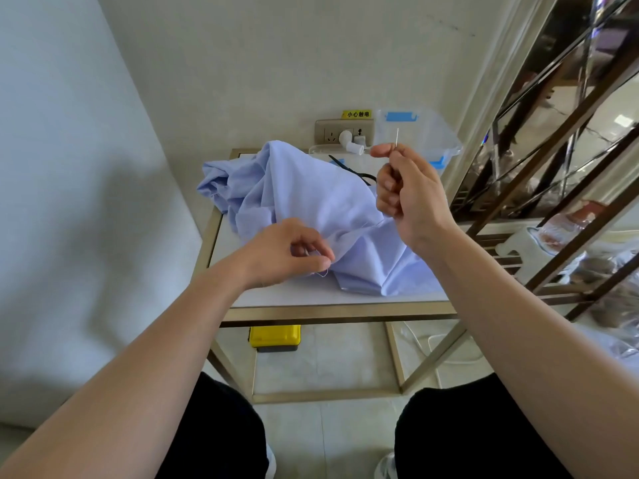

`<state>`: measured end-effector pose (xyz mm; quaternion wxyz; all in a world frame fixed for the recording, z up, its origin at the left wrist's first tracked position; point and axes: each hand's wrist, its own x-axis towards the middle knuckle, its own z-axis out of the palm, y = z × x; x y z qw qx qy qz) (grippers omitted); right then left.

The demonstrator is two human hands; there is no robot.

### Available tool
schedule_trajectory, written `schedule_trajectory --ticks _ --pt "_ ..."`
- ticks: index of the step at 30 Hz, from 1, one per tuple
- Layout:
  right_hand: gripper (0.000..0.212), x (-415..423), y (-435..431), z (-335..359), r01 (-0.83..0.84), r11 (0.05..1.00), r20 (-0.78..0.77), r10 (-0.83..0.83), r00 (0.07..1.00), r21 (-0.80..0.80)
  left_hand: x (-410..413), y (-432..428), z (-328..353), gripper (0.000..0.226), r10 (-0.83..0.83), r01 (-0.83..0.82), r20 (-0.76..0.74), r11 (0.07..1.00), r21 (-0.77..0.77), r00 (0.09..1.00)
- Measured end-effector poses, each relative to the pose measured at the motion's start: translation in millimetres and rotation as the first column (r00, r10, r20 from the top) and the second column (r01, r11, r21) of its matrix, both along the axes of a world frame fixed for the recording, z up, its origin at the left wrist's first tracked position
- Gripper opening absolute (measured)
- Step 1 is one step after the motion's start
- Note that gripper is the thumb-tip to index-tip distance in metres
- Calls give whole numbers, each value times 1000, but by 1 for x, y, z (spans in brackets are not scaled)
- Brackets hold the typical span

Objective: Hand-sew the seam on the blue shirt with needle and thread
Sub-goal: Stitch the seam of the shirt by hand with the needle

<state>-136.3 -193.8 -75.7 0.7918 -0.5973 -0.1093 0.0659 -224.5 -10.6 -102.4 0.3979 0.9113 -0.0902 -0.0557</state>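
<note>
Soft matt blue cloth shirt [304,202], thin shiny metal needle [397,137], brushed brass-toned metal table [332,311] frame, smooth pale top, clear glossy plastic box [420,133]

A clear plastic box [432,133] sits on the table [294,292], a yellow case [275,335] beneath.

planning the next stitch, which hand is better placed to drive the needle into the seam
Probably right: the right hand pinches the needle above the blue shirt, its thread running down to the cloth, while the left hand pinches the fabric.
</note>
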Motion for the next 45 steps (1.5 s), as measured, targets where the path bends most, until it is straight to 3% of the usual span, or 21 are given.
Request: schedule_trajectory --ticks 4,9,13,15,17,23,29,34,39,43,45 --pt "29 -3 4 3 -5 1000 11 5 1000 -2 -3 5 -2 11 -12 12 -12 1000 -4 1000" --pt "28 -4 11 -1 -21 1000 12 21 1000 -9 -3 17 -3 34 48 -49 255 999 -2 966" --pt "27 -2 16 1 -12 1000 -36 13 999 25 0 13 -7 35 -107 -85 654 963 256 749" --pt "27 -1 19 2 -8 1000 -49 9 999 26 5 9 -7 39 -245 -98 733 915 391 634" --pt "27 0 22 3 -13 999 -58 15 998 38 7 6 -10 45 -352 -79 725 870 487 592" --pt "25 4 22 6 -21 989 -117 38 992 149 9 8 -11 41 -368 -100 623 804 586 690" --pt "25 3 16 0 -18 993 -113 31 993 117 5 13 -6 25 -265 -116 599 846 520 756" --pt "19 -5 10 -9 -42 996 -67 36 997 -79 3 21 -9 16 -205 -112 577 878 466 791" --pt "10 -19 1 -20 -166 954 -72 153 986 -248 2 28 -11 14 -116 -69 520 944 323 846" --pt "12 -35 -4 -22 -242 792 8 297 955 -560 2 31 -14 15 -90 -51 498 964 261 863" --pt "13 -41 -4 -22 -305 702 -13 388 922 -643 1 32 -14 15 -71 -55 485 969 240 871"
